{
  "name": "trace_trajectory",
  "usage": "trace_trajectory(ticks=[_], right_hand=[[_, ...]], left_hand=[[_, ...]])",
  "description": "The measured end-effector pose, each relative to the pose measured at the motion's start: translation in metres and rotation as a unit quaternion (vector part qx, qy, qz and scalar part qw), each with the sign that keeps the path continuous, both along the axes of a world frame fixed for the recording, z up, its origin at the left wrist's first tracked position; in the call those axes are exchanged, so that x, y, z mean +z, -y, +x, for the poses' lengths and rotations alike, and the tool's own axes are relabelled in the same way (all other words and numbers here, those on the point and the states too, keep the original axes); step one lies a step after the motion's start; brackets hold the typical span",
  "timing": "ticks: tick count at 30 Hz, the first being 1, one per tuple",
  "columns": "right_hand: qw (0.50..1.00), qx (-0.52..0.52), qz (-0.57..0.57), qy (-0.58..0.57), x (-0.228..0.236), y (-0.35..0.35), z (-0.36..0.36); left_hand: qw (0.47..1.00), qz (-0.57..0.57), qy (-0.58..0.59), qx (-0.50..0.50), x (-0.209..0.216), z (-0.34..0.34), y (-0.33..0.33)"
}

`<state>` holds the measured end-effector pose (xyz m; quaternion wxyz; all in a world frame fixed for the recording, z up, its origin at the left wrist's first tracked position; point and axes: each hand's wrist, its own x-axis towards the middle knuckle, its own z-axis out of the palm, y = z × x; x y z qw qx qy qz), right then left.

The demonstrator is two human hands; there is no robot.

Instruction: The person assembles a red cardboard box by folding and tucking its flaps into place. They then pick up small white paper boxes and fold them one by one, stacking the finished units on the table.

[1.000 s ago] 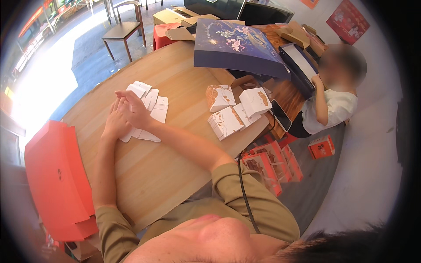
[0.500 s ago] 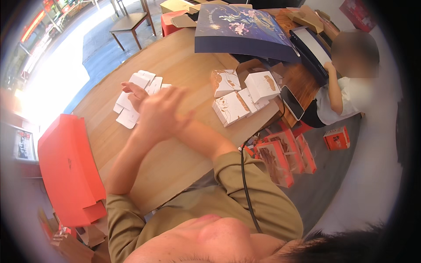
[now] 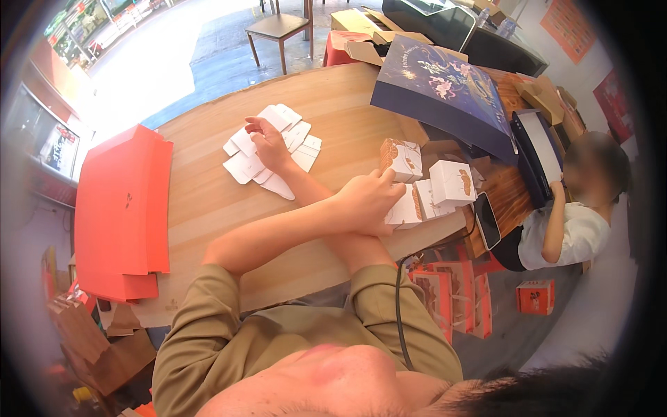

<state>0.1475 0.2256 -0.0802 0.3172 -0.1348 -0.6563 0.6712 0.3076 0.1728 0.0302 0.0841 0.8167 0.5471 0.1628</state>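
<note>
My forearms cross over the wooden table, the left one on top. My left hand [image 3: 369,201] has reached across to the right, its fingers stretched out against a cluster of small white boxes with brown drawings. One patterned box [image 3: 403,158] stands just beyond the fingertips; another box [image 3: 406,210] is partly hidden by the hand. A white box [image 3: 452,183] is stacked at the right of the cluster. Across on the left, my right hand [image 3: 269,144] rests over a loose pile of flat white cartons [image 3: 295,135], fingers slightly bent and apart, with nothing visible in them.
A red-orange folded box [image 3: 121,215] covers the table's left edge. At the far right stand a large dark blue illustrated box [image 3: 445,94] and a phone [image 3: 487,221]. A black cable [image 3: 399,306] hangs before my right sleeve. Another person [image 3: 573,229] sits at right; red gift bags [image 3: 451,295] stand below.
My left hand has moved from above my right wrist rightward to the white boxes. My right hand stays at the flat cartons. The whole view has shifted, with the table appearing lower and further right.
</note>
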Motion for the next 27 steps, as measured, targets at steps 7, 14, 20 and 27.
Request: trace_trajectory(ticks=[7, 14, 20, 27], right_hand=[[0.995, -0.039, -0.039, -0.078, -0.008, 0.008, -0.010], [0.975, 0.059, -0.184, -0.113, 0.000, -0.014, -0.005], [0.972, 0.034, -0.189, -0.136, -0.010, -0.016, -0.006], [0.966, 0.020, -0.224, -0.127, 0.010, -0.013, 0.005]], left_hand=[[0.906, 0.197, 0.375, 0.015, 0.016, -0.123, 0.033], [0.655, 0.219, 0.687, 0.223, -0.105, -0.274, 0.033], [0.625, 0.086, 0.755, 0.181, -0.147, -0.296, 0.023], [0.696, 0.145, 0.672, 0.208, -0.104, -0.269, 0.031]])
